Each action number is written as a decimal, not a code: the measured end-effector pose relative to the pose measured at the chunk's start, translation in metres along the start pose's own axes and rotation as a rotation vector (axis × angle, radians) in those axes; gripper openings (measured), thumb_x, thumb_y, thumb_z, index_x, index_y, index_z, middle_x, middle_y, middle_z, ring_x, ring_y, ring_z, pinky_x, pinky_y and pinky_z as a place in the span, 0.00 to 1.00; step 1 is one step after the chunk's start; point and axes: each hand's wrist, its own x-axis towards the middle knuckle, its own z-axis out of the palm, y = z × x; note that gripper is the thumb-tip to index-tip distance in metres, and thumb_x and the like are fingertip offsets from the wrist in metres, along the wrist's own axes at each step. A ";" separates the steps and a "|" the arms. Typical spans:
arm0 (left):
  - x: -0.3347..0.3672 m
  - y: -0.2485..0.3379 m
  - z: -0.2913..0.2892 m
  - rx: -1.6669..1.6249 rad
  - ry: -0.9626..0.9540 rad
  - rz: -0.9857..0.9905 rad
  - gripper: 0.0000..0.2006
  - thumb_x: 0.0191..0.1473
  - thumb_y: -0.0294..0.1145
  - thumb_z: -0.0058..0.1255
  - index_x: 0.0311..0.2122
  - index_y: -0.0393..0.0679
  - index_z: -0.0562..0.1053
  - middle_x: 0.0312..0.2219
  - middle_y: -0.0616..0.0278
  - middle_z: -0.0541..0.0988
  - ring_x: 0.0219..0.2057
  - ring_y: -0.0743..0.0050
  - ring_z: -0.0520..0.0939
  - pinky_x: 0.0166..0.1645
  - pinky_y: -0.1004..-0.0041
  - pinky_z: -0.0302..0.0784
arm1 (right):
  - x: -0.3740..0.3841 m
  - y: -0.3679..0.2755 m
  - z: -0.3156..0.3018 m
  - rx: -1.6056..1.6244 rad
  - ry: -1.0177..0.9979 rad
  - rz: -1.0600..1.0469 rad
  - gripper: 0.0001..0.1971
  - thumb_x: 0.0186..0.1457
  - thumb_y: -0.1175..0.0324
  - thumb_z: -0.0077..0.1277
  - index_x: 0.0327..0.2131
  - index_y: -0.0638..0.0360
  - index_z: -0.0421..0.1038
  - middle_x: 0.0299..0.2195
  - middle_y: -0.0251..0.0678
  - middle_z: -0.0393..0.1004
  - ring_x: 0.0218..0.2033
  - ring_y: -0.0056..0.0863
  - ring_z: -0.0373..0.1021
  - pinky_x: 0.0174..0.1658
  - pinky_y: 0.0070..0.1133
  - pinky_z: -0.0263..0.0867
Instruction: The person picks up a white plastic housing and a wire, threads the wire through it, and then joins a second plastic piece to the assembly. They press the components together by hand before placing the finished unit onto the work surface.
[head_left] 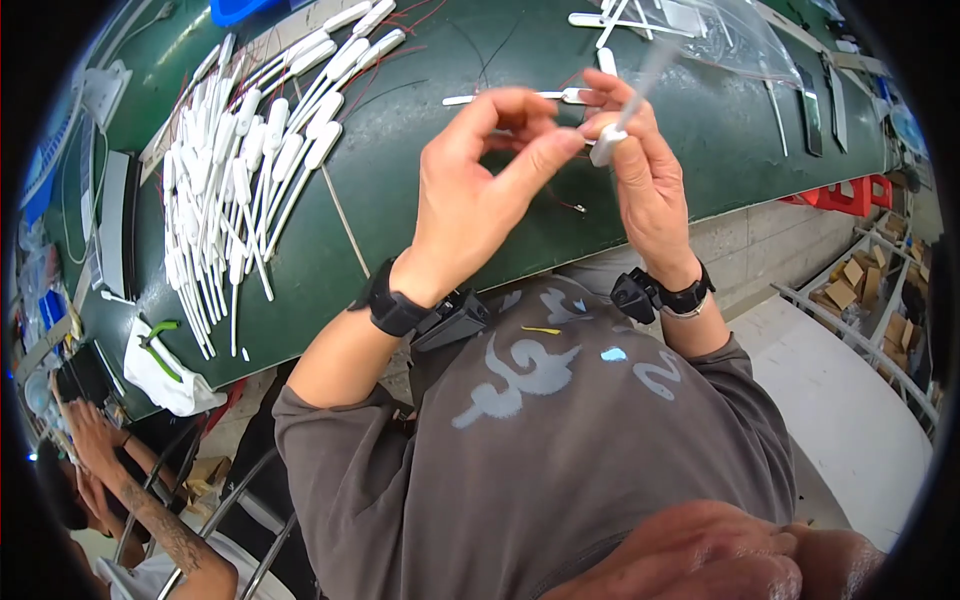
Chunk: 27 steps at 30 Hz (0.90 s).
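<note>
My right hand (650, 175) holds a white plastic piece (606, 150) with a rounded body and a long thin stem, smeared by motion, that points up and away. Close against the body's left side is my left hand (470, 190), its thumb and forefinger pinched together. Whatever is between those fingertips is too small to make out. Behind the hands, a similar white stemmed piece (573, 96) lies on the green table (400, 200), partly hidden by my left fingers. A thin dark wire with a small tip (579, 208) rests on the table below the hands.
A large heap of white stemmed pieces (240, 170) with red wires covers the table's left. A green-handled tool (160, 350) lies on a white cloth (185, 392). Right: a clear bag (745, 45) and a phone-like dark slab (810, 122). A co-worker's arm (160, 520) shows lower left.
</note>
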 end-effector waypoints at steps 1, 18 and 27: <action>0.000 -0.002 0.002 0.154 0.022 0.083 0.10 0.52 0.30 0.60 0.36 0.35 0.76 0.30 0.61 0.81 0.34 0.73 0.81 0.41 0.74 0.76 | 0.002 0.005 0.002 0.059 0.100 -0.142 0.12 0.66 0.64 0.43 0.43 0.61 0.73 0.43 0.38 0.74 0.41 0.23 0.71 0.45 0.17 0.65; -0.001 -0.012 0.009 0.582 -0.016 0.702 0.09 0.41 0.28 0.62 0.30 0.41 0.76 0.25 0.64 0.77 0.29 0.67 0.77 0.50 0.60 0.70 | -0.019 -0.013 -0.007 0.065 -0.109 -0.038 0.11 0.61 0.71 0.50 0.43 0.69 0.70 0.43 0.44 0.73 0.48 0.34 0.68 0.52 0.28 0.64; 0.001 -0.013 0.006 0.441 -0.041 0.360 0.07 0.49 0.30 0.59 0.31 0.39 0.76 0.24 0.62 0.77 0.28 0.70 0.77 0.45 0.67 0.71 | -0.005 -0.006 0.006 0.219 0.002 0.170 0.13 0.63 0.67 0.47 0.44 0.67 0.71 0.43 0.41 0.74 0.44 0.31 0.70 0.51 0.27 0.64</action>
